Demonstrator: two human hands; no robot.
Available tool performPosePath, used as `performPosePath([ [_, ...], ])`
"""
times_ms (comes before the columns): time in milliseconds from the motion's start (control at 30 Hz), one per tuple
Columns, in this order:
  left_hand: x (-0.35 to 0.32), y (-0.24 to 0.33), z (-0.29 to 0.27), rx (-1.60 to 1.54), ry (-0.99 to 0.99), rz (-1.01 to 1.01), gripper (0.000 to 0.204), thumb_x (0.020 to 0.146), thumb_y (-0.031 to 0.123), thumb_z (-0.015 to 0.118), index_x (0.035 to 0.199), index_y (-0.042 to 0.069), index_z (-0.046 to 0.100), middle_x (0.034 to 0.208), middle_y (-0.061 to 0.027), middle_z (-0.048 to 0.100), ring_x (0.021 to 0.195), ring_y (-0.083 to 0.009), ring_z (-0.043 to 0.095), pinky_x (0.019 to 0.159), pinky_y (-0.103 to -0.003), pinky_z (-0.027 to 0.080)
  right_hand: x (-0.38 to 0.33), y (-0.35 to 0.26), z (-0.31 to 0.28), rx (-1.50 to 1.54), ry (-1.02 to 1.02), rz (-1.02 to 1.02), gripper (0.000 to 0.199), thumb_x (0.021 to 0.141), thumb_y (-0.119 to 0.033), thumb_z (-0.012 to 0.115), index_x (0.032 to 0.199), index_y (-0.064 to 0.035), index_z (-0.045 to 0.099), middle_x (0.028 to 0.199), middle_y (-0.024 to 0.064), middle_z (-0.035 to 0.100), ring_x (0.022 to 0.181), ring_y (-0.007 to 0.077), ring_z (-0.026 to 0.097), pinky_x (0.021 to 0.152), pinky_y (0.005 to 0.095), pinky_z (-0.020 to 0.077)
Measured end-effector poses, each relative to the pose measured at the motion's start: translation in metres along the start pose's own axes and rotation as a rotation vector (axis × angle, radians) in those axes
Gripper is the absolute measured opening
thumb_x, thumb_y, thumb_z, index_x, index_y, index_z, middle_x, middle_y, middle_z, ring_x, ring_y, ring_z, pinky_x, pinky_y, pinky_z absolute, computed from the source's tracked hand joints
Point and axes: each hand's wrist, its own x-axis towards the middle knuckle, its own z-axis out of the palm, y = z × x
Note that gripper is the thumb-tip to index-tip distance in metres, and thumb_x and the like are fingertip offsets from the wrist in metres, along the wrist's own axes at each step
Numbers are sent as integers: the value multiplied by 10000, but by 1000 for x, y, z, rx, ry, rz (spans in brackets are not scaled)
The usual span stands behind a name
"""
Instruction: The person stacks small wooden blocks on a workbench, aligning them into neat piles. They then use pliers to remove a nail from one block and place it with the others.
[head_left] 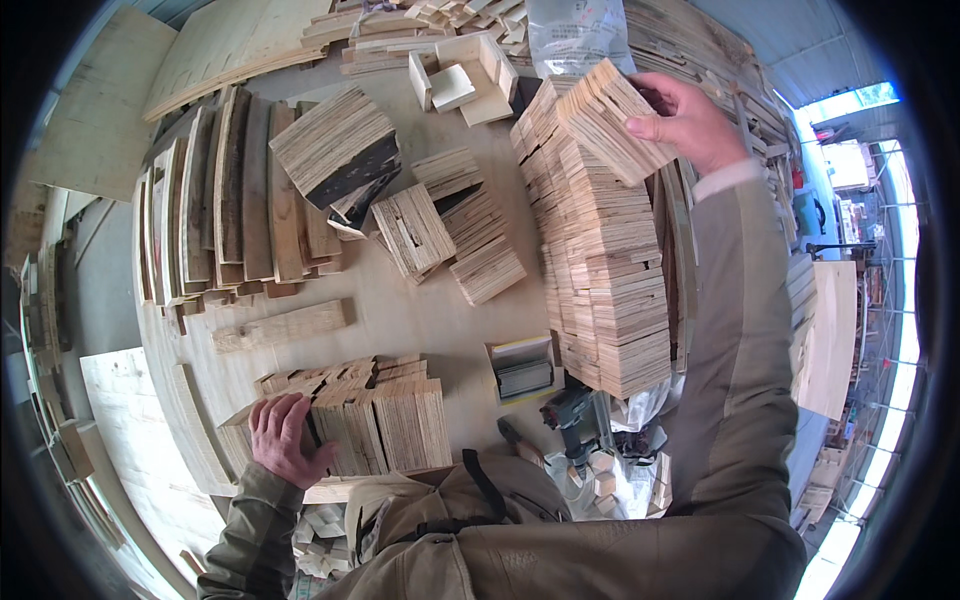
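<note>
My right hand [690, 125] is closed on a bundle of plywood strips [615, 120], thumb on the near face and fingers around the far side. That bundle is tilted over the far end of a long row of stacked plywood pieces [600, 270], and I cannot tell whether it touches the row. At the front left, my left hand [285, 440] lies over the left part of a shorter row of plywood blocks [385, 425]. Its thumb is apart from the fingers, and it appears to rest there without holding anything.
Loose plywood blocks [415, 232] and a larger block with black sides [335, 145] lie mid-table. Upright boards [230, 190] stand at left, with a single strip [280, 327] nearer. A small box of staple-like strips [523, 368] and a nail gun [572, 415] are near the front edge.
</note>
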Motion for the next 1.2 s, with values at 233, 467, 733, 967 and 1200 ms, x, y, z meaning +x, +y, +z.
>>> performPosePath([
  [233,1,-1,1,32,-6,6,807,797,470,829,1430,39,578,1367,-207,648,1251,-433,629,1130,-640,422,37,56,-48,-314,-522,260,811,780,-175,948,1507,15,644,1363,153,739,1261,239,663,1146,357,476],
  [467,2,1,2,51,-14,-3,773,839,516,797,1419,49,591,1342,-197,662,1241,-422,642,1131,-641,424,41,90,-40,-436,-375,107,722,897,-263,866,1539,-35,625,1556,171,642,1459,321,567,1245,405,405],
  [733,0,-2,2,45,-9,-4,802,822,528,812,1422,48,581,1348,-195,651,1243,-426,636,1116,-636,428,-14,69,32,-729,258,151,1153,819,-621,915,1648,16,429,1695,320,375,1587,452,385,1302,493,342],
  [967,0,-2,1,34,-7,-6,801,827,532,813,1419,43,582,1347,-199,653,1245,-431,632,1115,-643,427,-24,79,63,-856,301,185,1084,815,-543,931,1611,26,465,1660,289,421,1553,432,426,1281,490,378],
  [1200,1,-2,0,30,-17,-5,791,873,570,766,1415,25,579,1341,-212,652,1233,-436,636,1129,-650,419,-23,96,62,-717,340,174,1112,787,-562,924,1612,17,455,1667,310,390,1561,435,416,1277,487,385],
])
